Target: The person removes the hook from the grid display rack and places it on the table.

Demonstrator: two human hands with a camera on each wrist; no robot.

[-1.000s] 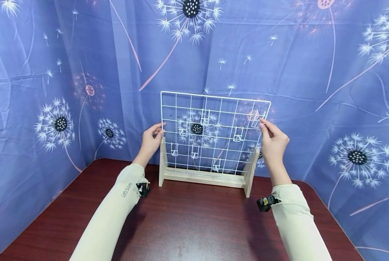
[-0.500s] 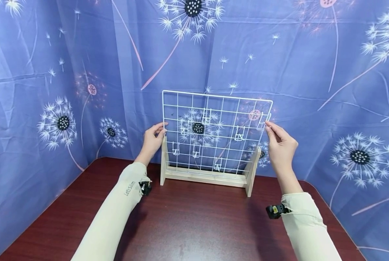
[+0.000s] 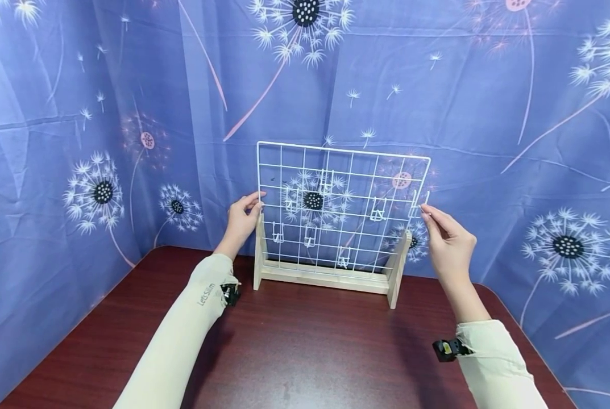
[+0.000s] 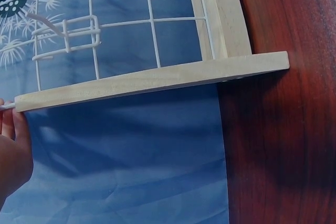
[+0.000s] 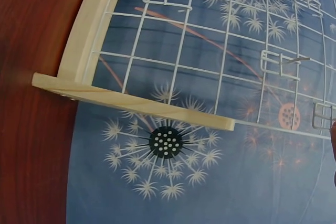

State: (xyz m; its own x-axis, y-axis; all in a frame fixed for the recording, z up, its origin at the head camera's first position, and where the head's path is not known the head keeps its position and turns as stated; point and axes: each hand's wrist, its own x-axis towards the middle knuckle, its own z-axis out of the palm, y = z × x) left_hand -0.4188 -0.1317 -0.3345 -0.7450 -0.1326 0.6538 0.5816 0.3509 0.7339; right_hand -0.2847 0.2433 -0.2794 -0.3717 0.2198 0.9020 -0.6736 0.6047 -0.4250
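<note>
A white wire grid panel (image 3: pixel 355 151) stands upright in a pale wooden stand (image 3: pixel 325 279). Several white wire hooks hang on its bars, among them one low hook (image 3: pixel 343 261) and one to the right (image 3: pixel 377 215). My left hand (image 3: pixel 240 221) holds the panel's left edge just above the stand's side post (image 4: pixel 152 83). Between thumb and forefinger, my right hand (image 3: pixel 450 238) pinches another white wire hook (image 5: pixel 322 115) at the panel's right edge. Whether that hook touches the wire, I cannot tell. Only fingertips of the right hand show in the right wrist view.
The stand rests toward the back of a dark red wooden table (image 3: pixel 305 352). Blue cloth (image 3: pixel 386 68) printed with dandelions hangs behind and at both sides. A small black camera (image 3: pixel 452 349) sits on the right wrist.
My right hand has moved to the right and slightly down with the hook, from inside the panel's outline to its right edge. The left hand keeps its hold on the panel.
</note>
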